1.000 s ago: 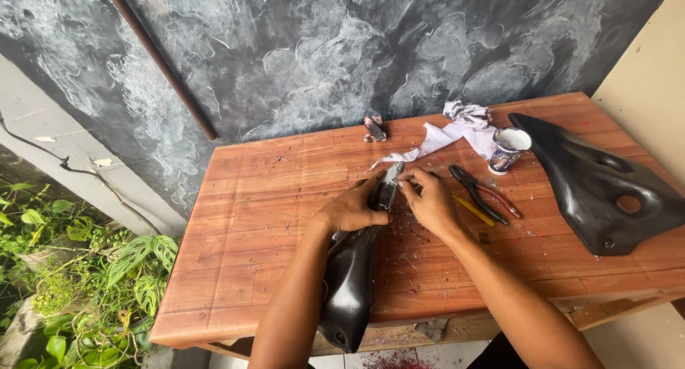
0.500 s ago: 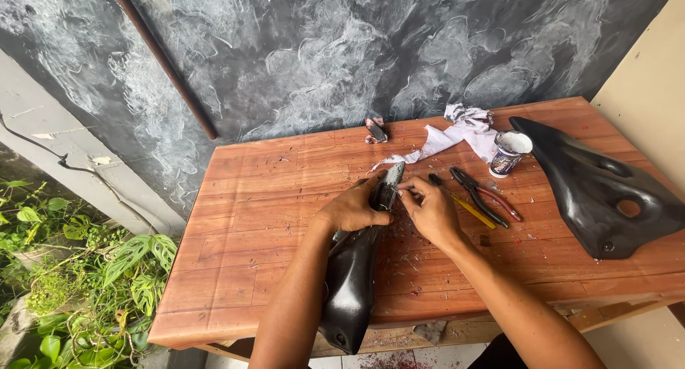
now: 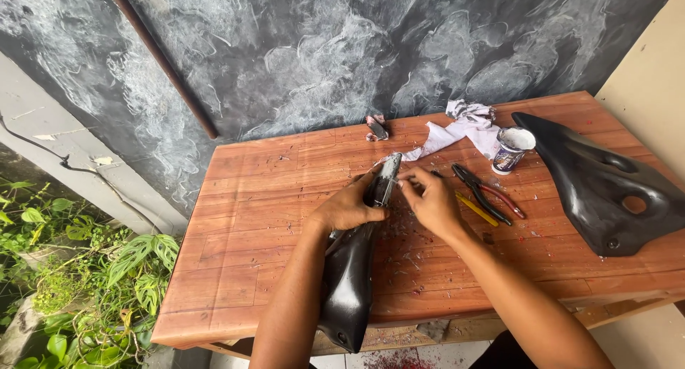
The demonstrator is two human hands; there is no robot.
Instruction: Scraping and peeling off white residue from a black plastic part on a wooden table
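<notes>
White paste fills the small cup (image 3: 512, 149) — beside pliers (image 3: 486, 193).

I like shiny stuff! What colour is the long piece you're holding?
Glossy black panel, clearest in the head view.

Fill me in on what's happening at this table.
A person steadies a black plastic panel on edge on the wooden table with the left hand, while the right hand pinches at its top end. Pliers, a small cup, a crumpled rag and a second black panel lie nearby.
</notes>
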